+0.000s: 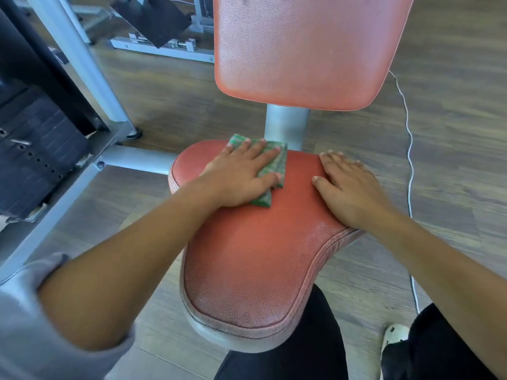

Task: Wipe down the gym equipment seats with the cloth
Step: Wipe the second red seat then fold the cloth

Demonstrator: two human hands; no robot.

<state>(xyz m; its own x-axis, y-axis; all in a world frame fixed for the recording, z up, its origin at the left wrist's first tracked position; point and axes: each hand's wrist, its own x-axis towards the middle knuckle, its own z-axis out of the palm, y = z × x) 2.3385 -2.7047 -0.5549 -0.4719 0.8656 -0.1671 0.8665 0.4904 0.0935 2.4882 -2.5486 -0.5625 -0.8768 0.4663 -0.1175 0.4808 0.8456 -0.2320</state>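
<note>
Head view, left to right: black weight stack (35, 149) at far left, beside a grey steel frame (82, 58). Left hand (241, 174) lies flat, fingers straight and spread, pressing a folded green checked cloth (278, 164) onto the rear left part of the red seat (260, 256). Cloth sticks out past the fingertips and below the thumb. Grey post (286, 127) rises behind the seat to the red backrest (310, 45). Right hand (348, 187) also flat, fingers straight, resting on the seat's right edge, holding nothing. The 2 hands are apart, not touching. White cable (408, 160) runs over the wood floor (452, 105) at right; white shoe (395, 335) lower right.
</note>
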